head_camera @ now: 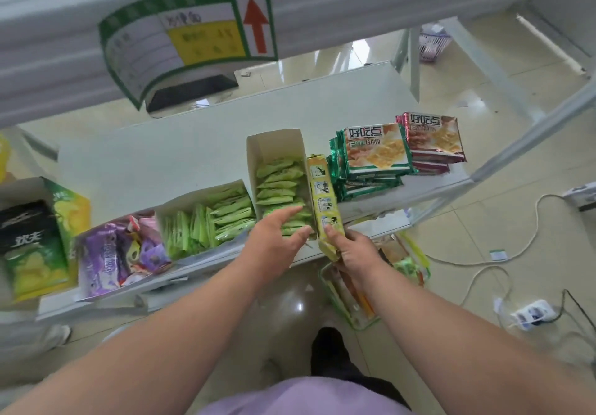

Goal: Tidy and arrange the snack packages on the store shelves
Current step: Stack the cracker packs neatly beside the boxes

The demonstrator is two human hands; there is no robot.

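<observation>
Gripping the yellow box's (323, 203) near end with my right hand (356, 253), my left hand (277, 237) rests flat, fingers straight, on green packets (280, 185).

We see bare forearms, no sleeves reaching them, a soft lilac cotton top (300, 395) and dark black trousers (335, 359).

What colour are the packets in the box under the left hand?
Light green packets, clearest in the head view.
</observation>
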